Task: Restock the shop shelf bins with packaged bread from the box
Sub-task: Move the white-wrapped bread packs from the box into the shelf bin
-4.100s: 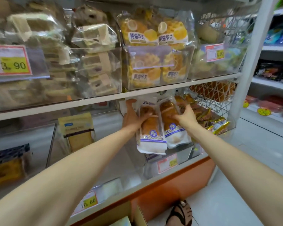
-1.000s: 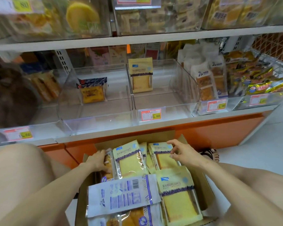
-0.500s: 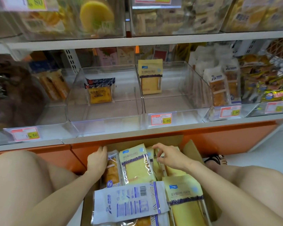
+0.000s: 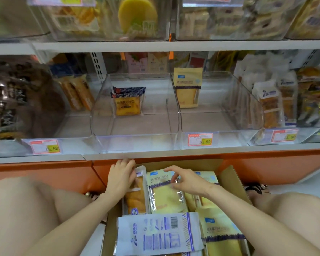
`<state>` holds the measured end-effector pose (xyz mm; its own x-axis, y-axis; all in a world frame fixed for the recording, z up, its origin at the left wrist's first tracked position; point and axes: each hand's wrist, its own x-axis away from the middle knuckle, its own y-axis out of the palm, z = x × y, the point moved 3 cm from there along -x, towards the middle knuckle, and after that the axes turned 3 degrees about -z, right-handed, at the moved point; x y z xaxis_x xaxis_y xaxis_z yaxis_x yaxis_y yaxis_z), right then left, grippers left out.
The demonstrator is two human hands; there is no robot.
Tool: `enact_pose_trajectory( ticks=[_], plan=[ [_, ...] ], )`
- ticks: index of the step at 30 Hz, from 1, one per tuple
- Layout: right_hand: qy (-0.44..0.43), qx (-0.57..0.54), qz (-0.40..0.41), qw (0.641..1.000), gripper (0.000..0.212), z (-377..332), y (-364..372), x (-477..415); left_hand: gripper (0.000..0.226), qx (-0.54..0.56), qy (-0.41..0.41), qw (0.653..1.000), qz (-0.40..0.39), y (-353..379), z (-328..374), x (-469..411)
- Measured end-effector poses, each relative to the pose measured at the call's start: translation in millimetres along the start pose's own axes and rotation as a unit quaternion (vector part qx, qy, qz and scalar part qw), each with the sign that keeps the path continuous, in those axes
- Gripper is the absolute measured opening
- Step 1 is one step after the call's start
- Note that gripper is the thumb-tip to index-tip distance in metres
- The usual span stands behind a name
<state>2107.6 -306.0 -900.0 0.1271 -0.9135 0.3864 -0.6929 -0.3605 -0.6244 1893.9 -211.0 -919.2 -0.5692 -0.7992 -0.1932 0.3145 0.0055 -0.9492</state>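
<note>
Head view: the left hand [image 4: 121,177] lays its fingers together over the top of an orange bread pack [image 4: 135,198] in the box [image 4: 231,179] (whether it grips, I cannot tell), likely steadying it. The right hand [image 4: 189,182] hovers with fingers spread over a yellow pack [image 4: 164,194], probably meant for the matching, nearly bare bin [image 4: 229,139].

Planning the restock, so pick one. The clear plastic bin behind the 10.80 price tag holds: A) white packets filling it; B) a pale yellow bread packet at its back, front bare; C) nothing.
B: a pale yellow bread packet stands at the back of the clear plastic bin behind the 10.80 price tag, front floor bare.
</note>
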Motion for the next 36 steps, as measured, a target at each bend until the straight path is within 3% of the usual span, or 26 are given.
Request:
enact_pose_trajectory(
  ticks=[3,6,12,17,22,26,28,31,33,36],
  plan=[
    [-0.051,-0.121,-0.014,0.991,0.049,-19.1,14.6,-9.0,0.036,0.149,-0.041,0.988,-0.018,-22.3,3.6,12.9],
    [-0.102,-0.187,-0.033,0.976,0.042,-39.5,38.3,-16.3,0.008,0.263,-0.056,0.963,-0.003,-42.0,1.0,22.4],
    [-0.154,-0.141,-0.031,0.977,0.051,-62.0,76.4,-16.8,0.011,0.326,-0.036,0.944,-0.010,-72.5,8.5,26.0],
    [-0.198,0.007,0.086,0.976,0.051,-66.3,66.5,-7.1,0.017,0.347,-0.016,0.937,0.037,-97.5,21.1,19.0],
    [-0.265,-0.005,0.165,0.950,0.050,-81.2,39.3,11.6,0.006,0.400,-0.027,0.911,0.092,-121.3,30.4,15.0],
    [-0.272,-0.042,0.228,0.934,0.052,-80.1,3.8,27.4,0.039,0.448,-0.087,0.886,0.088,-123.3,30.6,16.3],
    [-0.248,-0.064,0.225,0.940,0.057,-71.2,-9.8,37.8,0.052,0.450,-0.167,0.877,0.037,-105.6,31.5,25.5],
    [-0.206,-0.064,0.210,0.954,0.061,-51.5,-26.7,55.1,0.051,0.365,-0.191,0.897,-0.160,-60.0,44.8,50.4],
    [-0.171,-0.068,0.184,0.966,0.059,-35.0,-32.0,65.6,0.061,0.256,-0.101,0.915,-0.294,-30.9,61.2,68.4],
    [-0.136,-0.097,0.147,0.975,0.055,-11.4,-33.8,81.6,0.090,0.084,0.048,0.918,-0.384,-2.9,82.4,88.0]
  ],
)
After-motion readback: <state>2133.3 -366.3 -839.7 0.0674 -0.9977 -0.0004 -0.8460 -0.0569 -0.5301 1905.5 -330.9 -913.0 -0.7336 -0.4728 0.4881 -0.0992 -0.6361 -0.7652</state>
